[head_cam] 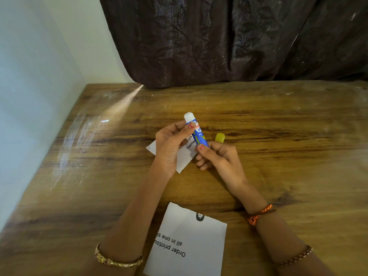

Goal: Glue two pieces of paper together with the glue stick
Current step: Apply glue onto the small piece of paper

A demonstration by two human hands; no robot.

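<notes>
uncapped glue stick (196,130) is gripped by left hand (172,145) and right hand (216,156) over the small paper (184,157); yellow cap (219,138) lies just right.

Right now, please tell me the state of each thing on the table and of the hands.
glue stick: uncapped, white tip up, held by both hands
yellow cap: off, on the table
small paper: flat, under left hand
large paper: flat, untouched
left hand: gripping
right hand: gripping
</notes>
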